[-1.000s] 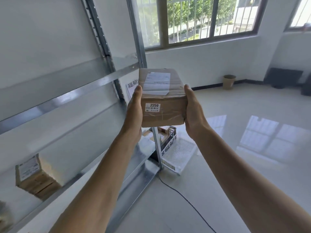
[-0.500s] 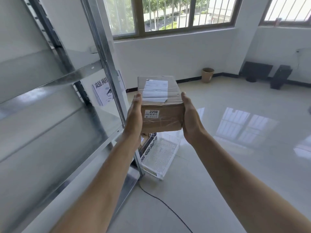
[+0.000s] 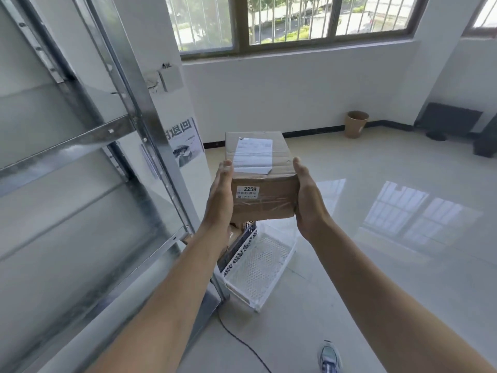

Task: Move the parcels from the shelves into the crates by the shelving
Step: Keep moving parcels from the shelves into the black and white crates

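1. a brown, tape-wrapped cardboard parcel (image 3: 265,184) is held up in the air at chest height, in the middle of the view, off the shelves and not in any crate.
2. it carries a white shipping label on top and a small white sticker reading "2259" on the near face.
3. the left hand (image 3: 219,196) lies flat against the parcel's left side, thumb straight along the upper edge, palm pressing inward.
4. the right hand (image 3: 309,203) mirrors it on the right side, thumb stretched forward along the edge; the parcel is clamped between the two palms. the other fingers are mostly hidden behind the box.
5. the grey galvanised metal shelving (image 3: 150,130) stands to the left, its shelves seen at a steep angle.
6. on the floor below the parcel, just beside the shelving's corner post, sits a white perforated plastic crate (image 3: 238,261).
7. touching its left side is a dark mesh crate (image 3: 246,238) with brown cardboard in it, partly hidden by the left wrist.
8. a black cable (image 3: 242,343) runs across the pale glossy floor, and a tan round waste bin (image 3: 356,125) stands by the far wall.
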### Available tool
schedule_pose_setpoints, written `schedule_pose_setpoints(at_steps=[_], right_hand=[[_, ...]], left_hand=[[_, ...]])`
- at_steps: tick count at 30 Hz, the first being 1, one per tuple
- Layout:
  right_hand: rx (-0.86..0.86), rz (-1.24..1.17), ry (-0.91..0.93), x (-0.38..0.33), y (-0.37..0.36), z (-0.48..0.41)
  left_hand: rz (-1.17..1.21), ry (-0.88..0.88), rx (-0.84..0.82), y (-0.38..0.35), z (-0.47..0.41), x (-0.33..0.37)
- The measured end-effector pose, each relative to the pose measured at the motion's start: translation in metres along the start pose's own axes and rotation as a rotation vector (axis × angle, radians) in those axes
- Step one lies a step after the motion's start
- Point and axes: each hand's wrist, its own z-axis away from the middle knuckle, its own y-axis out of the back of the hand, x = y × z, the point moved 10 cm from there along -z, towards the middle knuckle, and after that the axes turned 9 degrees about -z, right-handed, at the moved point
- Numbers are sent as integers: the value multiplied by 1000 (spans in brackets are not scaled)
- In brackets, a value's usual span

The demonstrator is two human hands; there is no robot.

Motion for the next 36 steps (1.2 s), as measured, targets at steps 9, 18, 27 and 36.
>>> schedule_pose_setpoints(at_steps=[9,18,27,36], right_hand=[[-159,94,-101,-21,40,-135],[-307,166,-191,-15,47,-236],[-444,213,-227,19,19,-318],[-563,320,-295,79,-36,-415]], left_hand=[[51,27,176,-59,-97,-16],[81,64,321,-76,-161,-46],[119,83,419,-54,-226,-75],[218,113,504,-3,-310,-119]])
